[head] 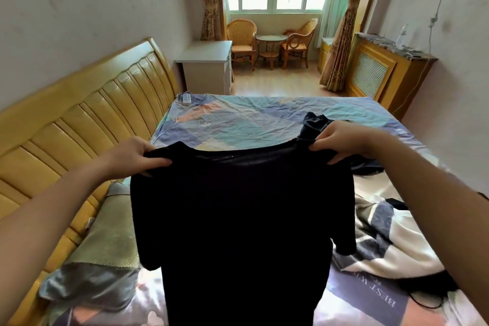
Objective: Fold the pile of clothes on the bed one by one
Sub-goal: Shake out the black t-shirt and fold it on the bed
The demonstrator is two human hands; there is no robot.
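A black short-sleeved T-shirt (243, 219) hangs spread out in the air over the bed (251, 119). My left hand (132, 156) pinches its left shoulder and my right hand (344, 140) pinches its right shoulder, both at about the same height. The shirt's body drops out of view at the bottom edge and hides the bed beneath it. To the right, a pile of clothes (391, 241) lies on the bed, with a white, grey and black patterned garment on top. A dark folded garment (315, 124) shows just behind my right hand.
A patterned sheet covers the bed. A yellow padded headboard (87, 124) runs along the left, with a pillow (105, 246) beside it. A white remote (186, 99) lies at the far left corner. Beyond stand a white cabinet (206, 71), wicker chairs and a wooden radiator cover (383, 74).
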